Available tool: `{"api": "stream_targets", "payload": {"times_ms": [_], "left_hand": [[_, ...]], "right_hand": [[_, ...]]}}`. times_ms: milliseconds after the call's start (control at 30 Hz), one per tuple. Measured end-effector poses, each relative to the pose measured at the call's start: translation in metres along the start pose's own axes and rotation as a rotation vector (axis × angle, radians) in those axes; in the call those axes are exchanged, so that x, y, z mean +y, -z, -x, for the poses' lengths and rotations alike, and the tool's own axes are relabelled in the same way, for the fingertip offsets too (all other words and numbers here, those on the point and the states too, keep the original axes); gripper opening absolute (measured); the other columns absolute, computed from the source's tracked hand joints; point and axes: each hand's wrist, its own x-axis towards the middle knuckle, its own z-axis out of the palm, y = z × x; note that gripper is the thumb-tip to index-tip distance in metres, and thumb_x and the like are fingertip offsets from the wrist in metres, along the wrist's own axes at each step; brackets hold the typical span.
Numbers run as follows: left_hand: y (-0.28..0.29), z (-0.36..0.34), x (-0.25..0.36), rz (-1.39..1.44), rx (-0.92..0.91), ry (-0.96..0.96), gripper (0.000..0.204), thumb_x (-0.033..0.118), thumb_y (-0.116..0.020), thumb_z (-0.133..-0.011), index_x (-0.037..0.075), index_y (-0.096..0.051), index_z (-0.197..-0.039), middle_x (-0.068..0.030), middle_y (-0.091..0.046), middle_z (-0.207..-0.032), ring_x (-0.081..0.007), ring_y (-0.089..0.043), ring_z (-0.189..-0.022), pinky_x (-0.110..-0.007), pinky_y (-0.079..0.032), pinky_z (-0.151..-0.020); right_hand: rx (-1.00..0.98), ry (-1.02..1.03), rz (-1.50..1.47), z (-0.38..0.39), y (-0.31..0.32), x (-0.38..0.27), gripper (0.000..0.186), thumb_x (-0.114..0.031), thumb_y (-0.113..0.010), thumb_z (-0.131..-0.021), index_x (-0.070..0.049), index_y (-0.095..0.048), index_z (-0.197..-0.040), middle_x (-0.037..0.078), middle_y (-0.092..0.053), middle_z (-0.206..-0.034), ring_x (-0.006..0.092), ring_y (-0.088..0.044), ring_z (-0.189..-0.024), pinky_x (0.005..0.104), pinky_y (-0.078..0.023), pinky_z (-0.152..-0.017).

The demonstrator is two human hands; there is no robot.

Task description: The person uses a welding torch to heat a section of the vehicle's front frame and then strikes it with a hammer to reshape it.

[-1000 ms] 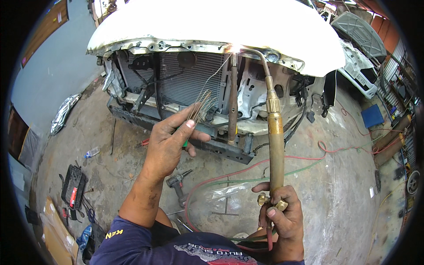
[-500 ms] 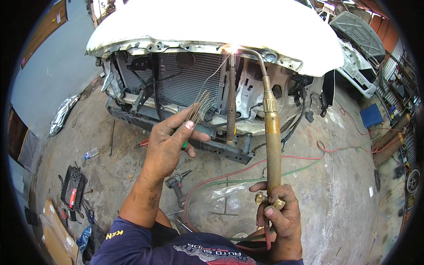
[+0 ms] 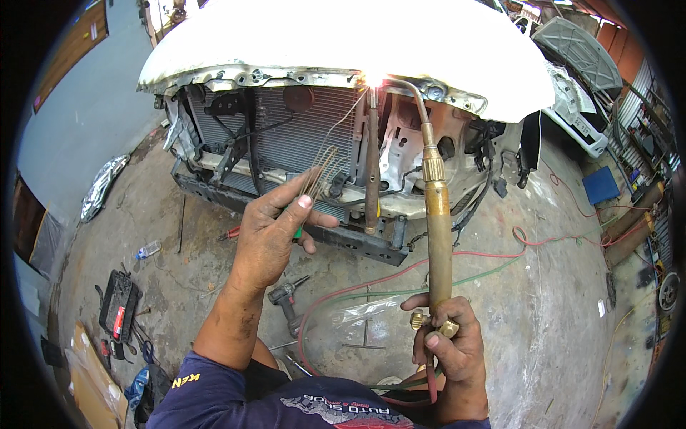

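My right hand [image 3: 457, 343] is wrapped round the lower end of a brass gas welding torch [image 3: 440, 236], by its valve knobs. The torch's bent tip meets a bright glow at the front edge of a white car hood [image 3: 343, 36]. In my left hand [image 3: 268, 229] a coiled bundle of thin filler wire [image 3: 325, 168] is pinched between thumb and fingers. One wire end runs up to the glow. Locking pliers [image 3: 372, 164] hang upright from the hood edge just below the glow, their jaws hidden by the glare. Something green shows under my left fingers.
Behind the tools lie the exposed radiator [image 3: 307, 136] and a dark bumper beam [image 3: 357, 243]. A red hose [image 3: 407, 268] and a green hose cross the concrete floor. A cordless impact driver [image 3: 287, 304] and a black tool tray [image 3: 118, 307] lie on the floor.
The glow at the hood edge has grown brighter, with sparks around it. The torch has shifted very slightly left. My left hand is nearly still.
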Motion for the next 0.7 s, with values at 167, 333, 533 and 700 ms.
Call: {"api": "stream_targets", "payload": {"times_ms": [167, 333, 533, 700], "left_hand": [[-0.0056, 0.0002, 0.0016, 0.001, 0.032, -0.018, 0.049, 0.016, -0.060, -0.108, -0.008, -0.055, -0.151, -0.0172, -0.070, -0.127, -0.0262, -0.079, -0.093, -0.024, -0.056, -0.053], [-0.0046, -0.0002, -0.0001, -0.002, 0.038, -0.023, 0.049, 0.016, -0.059, -0.108, -0.008, -0.055, -0.151, -0.0176, -0.070, -0.127, -0.0262, -0.079, -0.093, -0.024, -0.057, -0.052], [-0.0015, -0.0006, 0.0007, -0.021, 0.005, 0.007, 0.048, 0.018, -0.061, -0.108, -0.001, -0.057, -0.152, -0.0233, -0.066, -0.143, -0.0247, -0.079, -0.097, -0.025, -0.060, -0.056], [-0.0051, -0.0002, -0.0001, -0.019, 0.037, -0.023, 0.051, 0.018, -0.061, -0.108, -0.008, -0.055, -0.151, -0.0176, -0.070, -0.128, -0.0264, -0.079, -0.094, -0.023, -0.057, -0.052]], "right_hand": [[-0.011, 0.010, 0.008, -0.0003, 0.0015, 0.0025, 0.023, -0.002, -0.066, -0.098, -0.002, -0.050, -0.115, 0.039, -0.059, -0.133, 0.0110, -0.067, -0.065, 0.0265, -0.058, -0.058], [-0.013, 0.005, 0.009, -0.0004, 0.0017, 0.0024, 0.023, -0.003, -0.066, -0.099, -0.002, -0.050, -0.115, 0.038, -0.059, -0.132, 0.0107, -0.067, -0.064, 0.0265, -0.058, -0.058], [-0.033, 0.013, 0.026, -0.0007, 0.0045, 0.0038, 0.024, -0.005, -0.068, -0.100, -0.003, -0.050, -0.115, 0.037, -0.060, -0.133, 0.0105, -0.066, -0.064, 0.0263, -0.058, -0.057], [-0.026, 0.004, 0.013, -0.0013, 0.0032, 0.0036, 0.023, -0.005, -0.068, -0.100, -0.003, -0.051, -0.116, 0.036, -0.060, -0.133, 0.0101, -0.066, -0.064, 0.0262, -0.057, -0.057]]}}
